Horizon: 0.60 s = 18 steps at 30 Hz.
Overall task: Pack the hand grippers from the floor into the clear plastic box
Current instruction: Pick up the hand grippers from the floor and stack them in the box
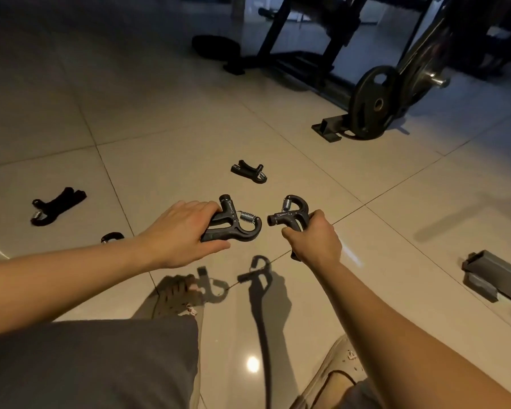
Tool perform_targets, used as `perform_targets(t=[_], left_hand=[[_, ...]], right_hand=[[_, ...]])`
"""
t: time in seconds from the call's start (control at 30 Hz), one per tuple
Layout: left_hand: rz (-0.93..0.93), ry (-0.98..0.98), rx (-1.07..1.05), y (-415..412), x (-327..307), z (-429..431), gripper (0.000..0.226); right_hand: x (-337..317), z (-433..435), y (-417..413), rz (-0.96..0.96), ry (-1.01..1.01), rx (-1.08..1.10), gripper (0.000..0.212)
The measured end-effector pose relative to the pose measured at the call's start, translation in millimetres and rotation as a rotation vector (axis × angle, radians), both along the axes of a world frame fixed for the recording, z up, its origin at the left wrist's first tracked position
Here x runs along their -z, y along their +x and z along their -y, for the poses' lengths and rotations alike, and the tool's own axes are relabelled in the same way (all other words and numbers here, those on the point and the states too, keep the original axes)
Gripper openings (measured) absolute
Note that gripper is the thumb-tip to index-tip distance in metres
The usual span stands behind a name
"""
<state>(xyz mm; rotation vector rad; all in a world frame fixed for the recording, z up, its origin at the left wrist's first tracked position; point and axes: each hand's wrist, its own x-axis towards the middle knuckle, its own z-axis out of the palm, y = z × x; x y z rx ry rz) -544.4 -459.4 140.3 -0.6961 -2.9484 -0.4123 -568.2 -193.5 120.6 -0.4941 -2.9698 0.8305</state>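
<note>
Looking down on glossy pale floor tiles in a dim gym. Leaving one black hand gripper lying flat at far left, well apart from both hands. Hiding most of a second gripper behind the left forearm. Gripping a third gripper with the left hand, fingers curled over its handles and thumb underneath, holding it clear of the floor. Leaving a fourth gripper resting on the tiles farther back, between the two hands. Clenching the right hand round one handle of a fifth gripper, spring end up, keeping both held grippers close but apart. Facing a weight plate at upper right and a grey metal bar at far right.
</note>
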Motion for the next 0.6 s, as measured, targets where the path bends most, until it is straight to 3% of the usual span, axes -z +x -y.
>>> perform_targets(t=[0.33, 0.6], left_hand=[[-0.048, -0.048, 0.151, 129.0, -142.2, -44.0, 0.054], [-0.003, -0.033, 0.354, 259.3, -217.6, -161.7, 0.046]], right_hand=[[-150.8, -65.3, 186.4, -0.184, 0.094, -0.077, 0.041], [-254.9, -184.7, 379.0, -0.033, 0.118, -0.045, 0.044]])
